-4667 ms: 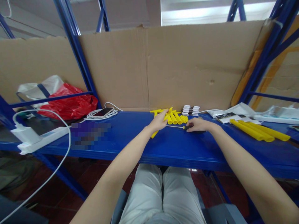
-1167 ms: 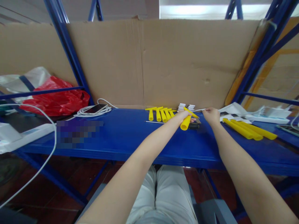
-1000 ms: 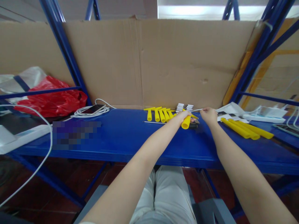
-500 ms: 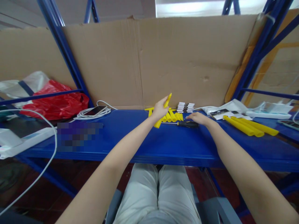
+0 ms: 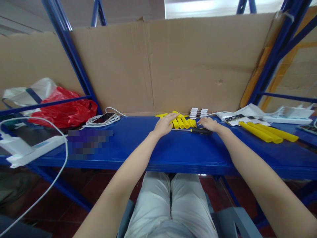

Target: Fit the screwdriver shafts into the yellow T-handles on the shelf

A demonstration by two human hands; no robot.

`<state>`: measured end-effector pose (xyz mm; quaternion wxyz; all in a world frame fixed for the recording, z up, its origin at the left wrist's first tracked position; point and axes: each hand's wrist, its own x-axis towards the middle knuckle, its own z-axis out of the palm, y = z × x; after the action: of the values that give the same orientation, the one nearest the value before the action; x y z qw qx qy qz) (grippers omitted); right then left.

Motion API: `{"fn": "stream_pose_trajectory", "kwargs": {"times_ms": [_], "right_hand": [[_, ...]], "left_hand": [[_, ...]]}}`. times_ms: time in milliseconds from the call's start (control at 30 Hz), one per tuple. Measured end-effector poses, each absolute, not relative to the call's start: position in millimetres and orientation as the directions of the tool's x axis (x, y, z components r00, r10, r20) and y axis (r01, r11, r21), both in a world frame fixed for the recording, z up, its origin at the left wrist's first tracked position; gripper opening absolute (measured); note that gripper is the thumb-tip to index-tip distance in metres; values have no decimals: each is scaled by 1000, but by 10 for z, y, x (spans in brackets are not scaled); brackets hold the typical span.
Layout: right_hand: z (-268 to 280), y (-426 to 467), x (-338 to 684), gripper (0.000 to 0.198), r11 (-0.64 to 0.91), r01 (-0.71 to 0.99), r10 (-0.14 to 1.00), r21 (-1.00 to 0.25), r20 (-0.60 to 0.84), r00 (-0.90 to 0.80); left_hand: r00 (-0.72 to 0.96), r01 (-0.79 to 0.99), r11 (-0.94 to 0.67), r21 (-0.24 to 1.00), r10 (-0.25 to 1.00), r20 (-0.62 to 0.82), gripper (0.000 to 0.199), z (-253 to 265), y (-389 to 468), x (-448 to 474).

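My left hand (image 5: 164,125) lies with its fingers stretched out over the left end of a row of short yellow tubes (image 5: 180,123). It covers part of the yellow pieces beneath it. To the right of that row are several smaller yellow pieces (image 5: 192,123). My right hand (image 5: 208,123) is beside these, its fingers bent and close together; what they hold, if anything, is too small to make out. Just in front of that hand lies a screwdriver (image 5: 201,131) with a black handle, its shaft pointing left.
White stacked pieces (image 5: 198,113) stand against the cardboard panel (image 5: 188,66). Three long yellow tubes (image 5: 266,133) lie on the right beside printed cards (image 5: 237,119). On the left are a phone with coiled white cable (image 5: 102,120), a power strip (image 5: 37,151) and a red bag (image 5: 66,109).
My left hand held up a yellow tube before; now it is lowered among the yellow pieces, fingers straightened. My right hand has stayed nearly in place. The view has shifted slightly.
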<state>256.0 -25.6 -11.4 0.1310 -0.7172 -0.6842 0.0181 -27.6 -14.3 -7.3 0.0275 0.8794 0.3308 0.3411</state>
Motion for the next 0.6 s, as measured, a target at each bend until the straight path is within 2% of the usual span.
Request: {"fn": "stream_pose_trajectory", "kwargs": {"times_ms": [167, 300, 467, 600], "right_hand": [[-188, -163, 2605, 45, -66, 981, 992, -184, 90, 83], [-239, -105, 2645, 40, -66, 980, 989, -190, 114, 89], [-223, -134, 2659, 36, -6, 976, 975, -218, 217, 54], [-137, -220, 2545, 33, 153, 938, 934, -312, 355, -35]], "left_hand": [[634, 559, -794, 241, 596, 493, 68, -130, -195, -200], [641, 551, -799, 241, 590, 490, 68, -132, -202, -209], [649, 552, -804, 222, 581, 491, 68, -103, -203, -215], [653, 590, -780, 208, 613, 445, 67, -104, -234, -200]]}}
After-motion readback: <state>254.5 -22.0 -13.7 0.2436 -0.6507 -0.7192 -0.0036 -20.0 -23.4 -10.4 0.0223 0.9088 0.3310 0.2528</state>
